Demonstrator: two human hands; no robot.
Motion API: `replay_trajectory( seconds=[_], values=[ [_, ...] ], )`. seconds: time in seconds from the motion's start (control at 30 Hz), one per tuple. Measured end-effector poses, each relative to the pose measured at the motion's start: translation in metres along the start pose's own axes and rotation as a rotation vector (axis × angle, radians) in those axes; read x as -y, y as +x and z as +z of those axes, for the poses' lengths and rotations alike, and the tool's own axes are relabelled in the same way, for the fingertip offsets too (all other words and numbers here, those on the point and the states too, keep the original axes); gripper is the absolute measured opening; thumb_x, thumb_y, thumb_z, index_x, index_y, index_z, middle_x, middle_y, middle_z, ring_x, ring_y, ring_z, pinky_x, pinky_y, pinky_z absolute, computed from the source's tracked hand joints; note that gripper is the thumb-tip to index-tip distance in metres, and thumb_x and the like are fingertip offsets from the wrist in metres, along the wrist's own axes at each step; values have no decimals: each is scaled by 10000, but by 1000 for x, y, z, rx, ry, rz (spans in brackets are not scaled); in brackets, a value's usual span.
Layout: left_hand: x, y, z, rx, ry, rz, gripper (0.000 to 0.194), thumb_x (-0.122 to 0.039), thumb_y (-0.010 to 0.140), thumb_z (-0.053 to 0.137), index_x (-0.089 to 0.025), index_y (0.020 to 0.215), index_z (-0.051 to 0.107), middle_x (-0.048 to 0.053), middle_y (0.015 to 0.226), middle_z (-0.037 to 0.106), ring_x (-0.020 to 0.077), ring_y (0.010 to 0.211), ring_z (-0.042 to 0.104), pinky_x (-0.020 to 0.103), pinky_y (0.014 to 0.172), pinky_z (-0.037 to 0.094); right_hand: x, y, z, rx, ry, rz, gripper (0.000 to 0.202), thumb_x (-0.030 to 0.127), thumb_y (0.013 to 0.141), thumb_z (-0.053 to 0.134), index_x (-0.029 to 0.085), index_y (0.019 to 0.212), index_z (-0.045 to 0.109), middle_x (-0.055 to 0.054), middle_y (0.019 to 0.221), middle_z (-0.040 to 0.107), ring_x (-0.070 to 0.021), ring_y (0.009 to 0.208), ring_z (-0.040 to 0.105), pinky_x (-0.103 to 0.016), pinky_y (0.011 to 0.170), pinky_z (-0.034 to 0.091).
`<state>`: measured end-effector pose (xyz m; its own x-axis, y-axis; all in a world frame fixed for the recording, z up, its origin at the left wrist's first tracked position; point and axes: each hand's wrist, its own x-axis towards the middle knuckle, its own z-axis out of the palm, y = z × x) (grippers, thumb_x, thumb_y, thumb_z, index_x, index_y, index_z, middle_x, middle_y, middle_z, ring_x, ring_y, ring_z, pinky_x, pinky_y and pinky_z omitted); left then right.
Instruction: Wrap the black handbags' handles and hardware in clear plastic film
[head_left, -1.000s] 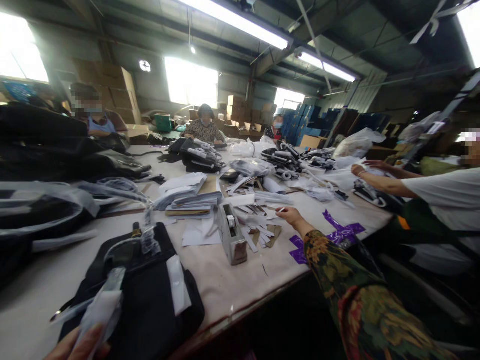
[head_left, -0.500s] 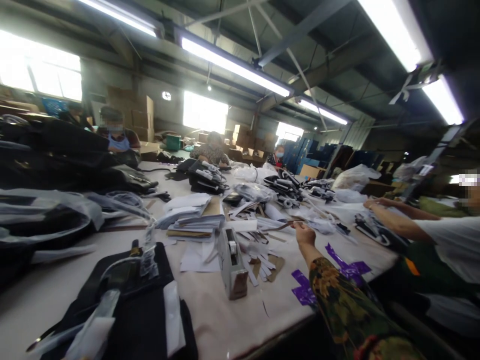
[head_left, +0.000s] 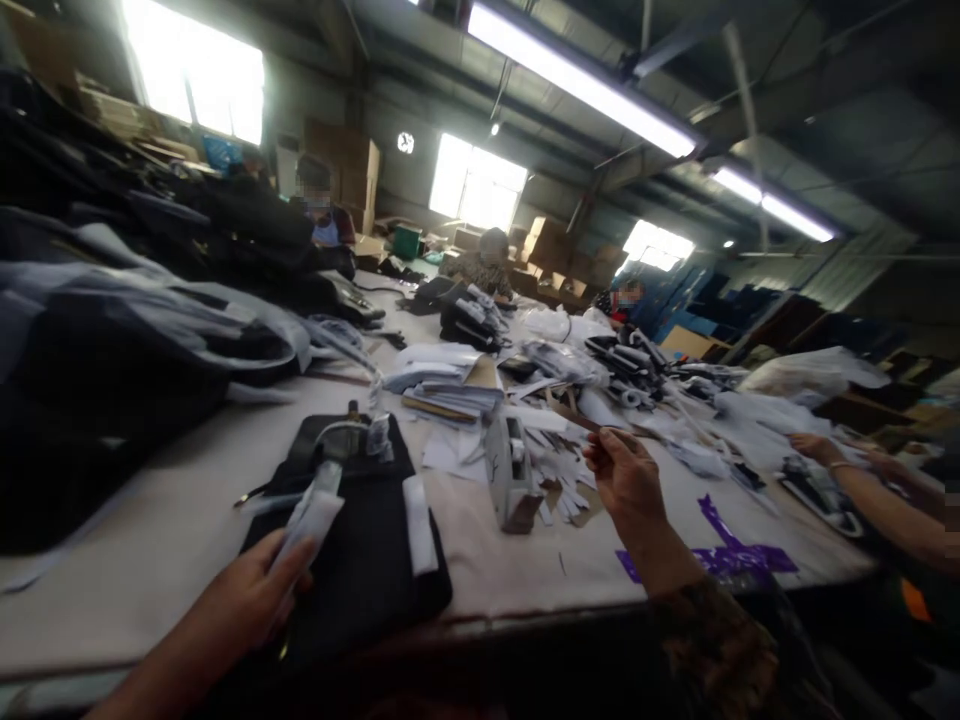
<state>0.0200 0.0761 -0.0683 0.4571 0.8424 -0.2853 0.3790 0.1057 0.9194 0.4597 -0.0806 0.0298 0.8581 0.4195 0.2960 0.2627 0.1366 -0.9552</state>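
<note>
My left hand (head_left: 262,590) is closed round a white-wrapped strap (head_left: 319,505) above a black bag (head_left: 356,540) that lies at the table's front edge. A white paper strip (head_left: 420,525) lies on the bag's right side. My right hand (head_left: 622,475) pinches the end of a thin brown strip (head_left: 574,415) over the table, right of a tape dispenser (head_left: 511,475). Beyond the dispenser is a stack of white and brown papers (head_left: 446,380). Paper scraps lie just left of my right hand.
Dark bags (head_left: 97,400) are heaped at the left. Purple tape (head_left: 724,555) is stuck near the front edge at right. A co-worker's hands (head_left: 817,448) are at the far right. Wrapped black pieces (head_left: 626,365) and clear plastic (head_left: 810,375) lie farther back. Several people sit beyond.
The view has swung left and down, shifting the scene rightward. My left hand has come into view with the wrapped strap. My right hand still holds the brown strip, now nearer to me.
</note>
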Motion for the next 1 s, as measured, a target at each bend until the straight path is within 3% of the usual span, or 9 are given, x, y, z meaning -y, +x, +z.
replay_trajectory(
  seconds=[0.1,0.2,0.37,0.5,0.6,0.73,0.83,0.9,1.0],
  values=[
    [-19,-12,0,-3,-37,-10,641,-811,743,558,-182,863,536,-15,620,577,112,399,457,235,367,353,-13,-86,26,324,-159,-25,267,446,784,757,209,889,693,-63,742,720,-207,635,670,-314,583,519],
    [-21,-15,1,9,-76,12,583,-748,794,578,-178,911,534,-10,676,588,94,405,455,221,363,355,-38,-140,27,456,-559,-102,117,341,824,709,226,803,719,-68,716,713,-233,687,668,-345,697,521],
    [-12,-15,0,41,-108,45,533,-695,847,582,-176,960,535,-2,706,601,93,423,482,208,364,372,-65,-156,10,626,-1191,-225,89,219,847,631,223,804,709,-107,853,715,-260,829,656,-348,784,467],
    [-11,-14,0,43,-96,53,533,-690,858,576,-172,976,540,5,711,613,92,419,490,203,364,375,-53,-153,31,700,-1377,-234,229,353,844,690,194,1009,707,-162,993,705,-302,950,645,-378,841,460],
    [-12,-13,0,33,-90,55,546,-705,843,586,-175,968,541,5,707,613,95,415,489,206,353,375,-46,-150,62,697,-1358,-133,329,438,868,656,154,1031,690,-194,1044,697,-322,989,647,-406,866,462],
    [-11,-13,1,26,-86,60,550,-721,837,583,-183,944,537,1,700,609,97,408,487,209,345,373,-53,-137,92,593,-1018,76,191,322,855,632,138,823,669,-208,998,708,-343,1059,640,-446,934,446],
    [-10,-14,1,27,-107,55,550,-724,841,577,-185,943,528,-4,698,601,90,403,477,203,342,364,-59,-127,97,585,-793,162,211,340,859,600,175,732,639,-133,822,717,-284,910,687,-392,835,504],
    [-9,-13,1,36,-121,52,553,-724,846,572,-184,957,524,-6,706,601,85,404,473,198,343,361,-57,-126,93,612,-686,186,278,431,892,541,192,786,636,-79,778,716,-220,742,693,-331,691,530],
    [-6,-12,0,47,-121,57,547,-718,860,562,-183,963,519,-5,713,602,80,407,470,193,345,356,-47,-129,87,601,-294,334,346,540,833,607,197,881,615,-38,774,714,-158,581,655,-256,505,482]
  ],
)
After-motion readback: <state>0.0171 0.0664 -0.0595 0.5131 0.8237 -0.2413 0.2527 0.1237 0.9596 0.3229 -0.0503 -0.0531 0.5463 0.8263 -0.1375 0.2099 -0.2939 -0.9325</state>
